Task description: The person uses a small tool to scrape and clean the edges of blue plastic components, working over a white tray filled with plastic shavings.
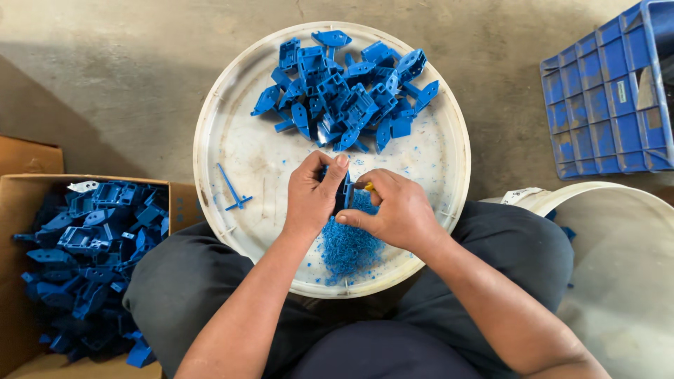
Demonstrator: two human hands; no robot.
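Left hand (312,193) grips a blue plastic part (345,191), right hand (393,210) pinches a small yellow-handled tool (368,187) against it — one slip and the fingers right beside it probably get nicked.

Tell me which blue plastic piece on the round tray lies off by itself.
The thin stick-shaped piece on the white tray, left of the left hand. The others sit heaped at the far side.

Hands hide most of the blue part (345,191); crate (605,98) cut off.
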